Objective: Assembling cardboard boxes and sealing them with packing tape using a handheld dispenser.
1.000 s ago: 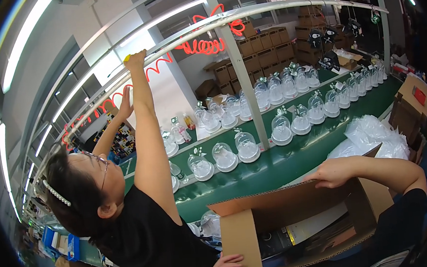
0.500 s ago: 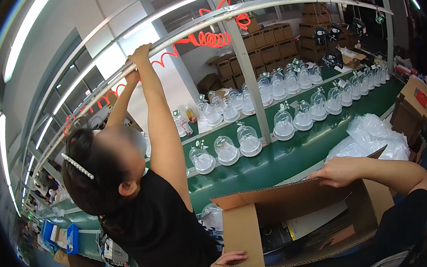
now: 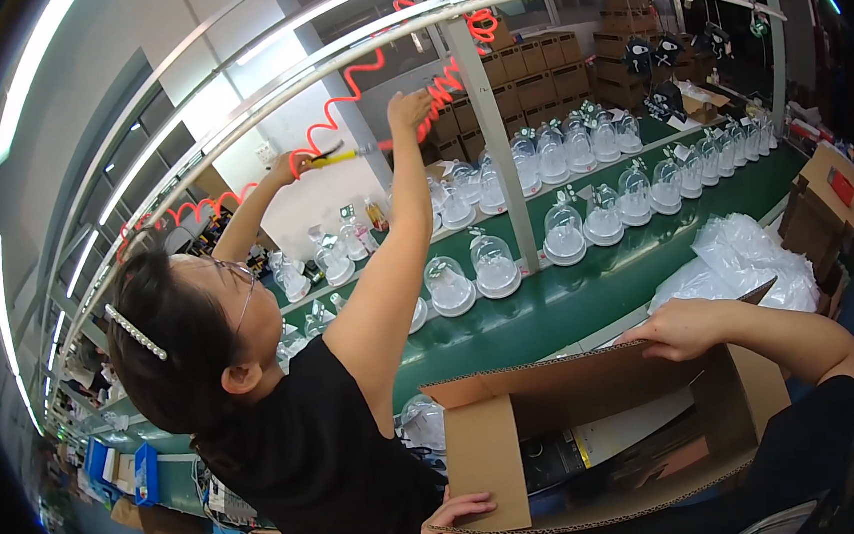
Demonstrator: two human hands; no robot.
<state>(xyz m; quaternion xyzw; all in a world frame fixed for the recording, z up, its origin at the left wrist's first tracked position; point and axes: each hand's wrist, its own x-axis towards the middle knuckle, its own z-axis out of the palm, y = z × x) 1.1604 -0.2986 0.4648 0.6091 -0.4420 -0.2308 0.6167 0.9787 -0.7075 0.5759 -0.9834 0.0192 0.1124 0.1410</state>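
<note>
An open brown cardboard box (image 3: pixel 483 463) is in front of me, its flaps standing up. My right hand (image 3: pixel 683 329) is closed over the top edge of its far side. Down at the near left corner, my left hand (image 3: pixel 458 528) grips the box wall, fingers folded over the edge. Through the opening show a black item with a yellow stripe (image 3: pixel 552 458) and a pale sheet (image 3: pixel 640 421). Whether they lie inside the box or beneath it I cannot tell.
Left of the box, a co-worker in a black top (image 3: pixel 312 457) reaches up to a red coiled hose (image 3: pixel 339 103) with a yellow-and-black tool. Clear domes (image 3: pixel 565 241) line a green conveyor (image 3: pixel 513 336). Crumpled clear plastic bags (image 3: pixel 743 267) lie beyond my right hand.
The co-worker's hands have left the overhead rail and spread apart, with the coiled hose and yellow tool now between them. Domes show where the raised arm was. My hands keep their hold.
</note>
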